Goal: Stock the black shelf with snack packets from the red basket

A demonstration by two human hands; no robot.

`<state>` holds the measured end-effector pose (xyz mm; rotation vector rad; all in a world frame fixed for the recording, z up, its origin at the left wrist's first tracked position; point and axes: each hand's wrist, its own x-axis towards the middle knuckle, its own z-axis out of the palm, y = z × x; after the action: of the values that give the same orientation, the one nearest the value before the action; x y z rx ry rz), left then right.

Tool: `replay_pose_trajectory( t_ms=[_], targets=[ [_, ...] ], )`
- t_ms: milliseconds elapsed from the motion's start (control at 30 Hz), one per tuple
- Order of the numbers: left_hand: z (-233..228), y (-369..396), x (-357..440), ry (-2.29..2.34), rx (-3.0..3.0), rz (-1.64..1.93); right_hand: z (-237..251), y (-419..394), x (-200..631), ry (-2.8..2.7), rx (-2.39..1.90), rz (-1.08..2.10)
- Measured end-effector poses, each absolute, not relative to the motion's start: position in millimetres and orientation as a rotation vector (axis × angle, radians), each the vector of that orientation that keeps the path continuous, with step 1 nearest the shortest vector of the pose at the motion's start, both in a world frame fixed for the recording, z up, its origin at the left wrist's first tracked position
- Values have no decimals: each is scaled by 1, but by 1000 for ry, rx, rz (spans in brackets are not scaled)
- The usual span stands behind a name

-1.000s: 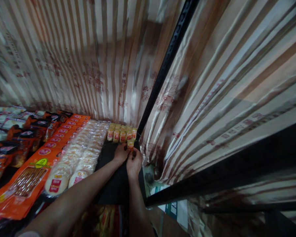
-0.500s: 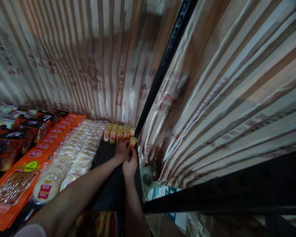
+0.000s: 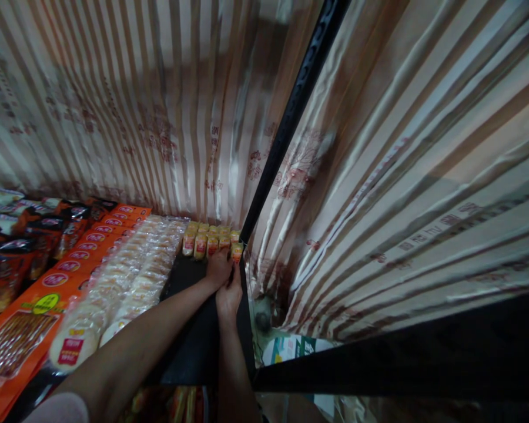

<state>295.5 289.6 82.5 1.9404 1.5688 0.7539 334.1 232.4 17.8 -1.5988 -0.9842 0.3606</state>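
Note:
Small yellow-wrapped snack cakes (image 3: 200, 245) stand in short rows at the back corner of a black shelf (image 3: 189, 335). At the right end, by the post, one wrapped snack cake (image 3: 237, 252) sits in front of the others. My left hand (image 3: 219, 271) has its fingers curled against this cake's left side and partly covers the front row. Close beside it, my right hand (image 3: 229, 298) pinches at the lower edge of the same cake. The fingertips of both hands nearly meet, and their exact contact is partly hidden.
Left of my arms lie rows of clear-wrapped round flatbreads (image 3: 130, 282), orange snack packets (image 3: 57, 282) and dark bags (image 3: 15, 258). A black metal post (image 3: 286, 135) rises at the corner. Striped plastic sheeting (image 3: 194, 117) hangs behind, and a black beam (image 3: 401, 346) runs right.
The view has shifted slightly, so the shelf goods appear a little further left. Both hands stay at the same snack cake, with little visible movement.

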Motion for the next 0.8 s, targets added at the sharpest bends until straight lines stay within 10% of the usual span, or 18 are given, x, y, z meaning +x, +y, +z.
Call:
replay_pose_trajectory(
  t_ms=[800],
  targets=[
    [90,291,294,1712,2015,608,13,238,335,-951,-1575,393]
  ],
)
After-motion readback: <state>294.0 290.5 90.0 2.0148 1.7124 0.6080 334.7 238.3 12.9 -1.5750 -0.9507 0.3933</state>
